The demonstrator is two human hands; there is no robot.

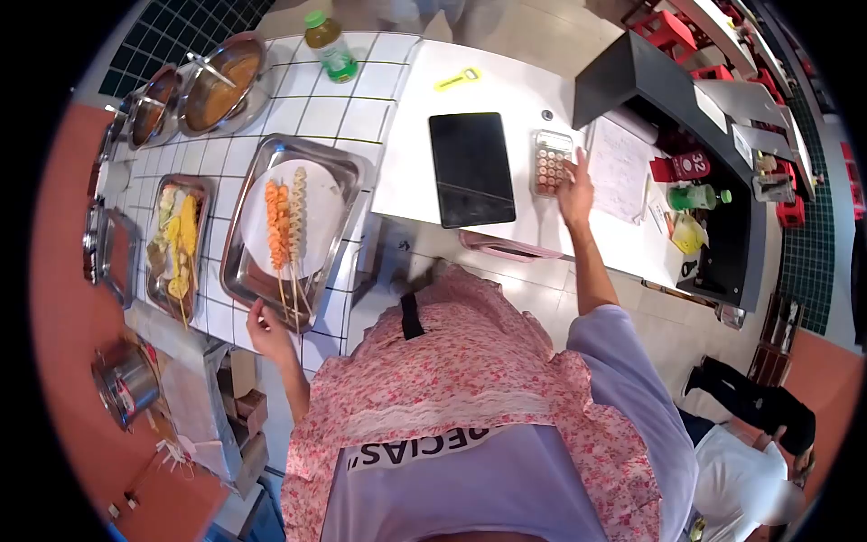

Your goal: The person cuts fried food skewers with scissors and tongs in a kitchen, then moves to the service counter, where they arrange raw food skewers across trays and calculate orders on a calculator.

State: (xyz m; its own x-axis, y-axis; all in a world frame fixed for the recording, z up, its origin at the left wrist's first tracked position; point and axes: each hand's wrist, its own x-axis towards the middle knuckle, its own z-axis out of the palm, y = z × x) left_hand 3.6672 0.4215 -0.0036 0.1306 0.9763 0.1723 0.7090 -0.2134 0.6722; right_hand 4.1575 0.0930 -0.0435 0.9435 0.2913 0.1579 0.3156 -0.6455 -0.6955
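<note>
My right hand [575,191] is over the right edge of a calculator [549,164] with round keys, its fingers apart and one fingertip at the keys. My left hand [269,331] hangs by the near edge of a steel tray [237,262], fingers loosely bent and nothing visible in them. In that tray, a white round plate [323,217] carries orange skewers [276,221] and a pale spiral skewer [297,217], their sticks pointing towards me. A black tablet [471,170] lies left of the calculator. Handwritten paper [619,172] is on its right.
A smaller tray [207,212] holds yellow skewered food. Bowls of brown sauce [226,90] and a green-capped bottle [332,50] stand at the back left. A dark open-fronted box [623,77] borders the right side. Another person [741,470] is at lower right.
</note>
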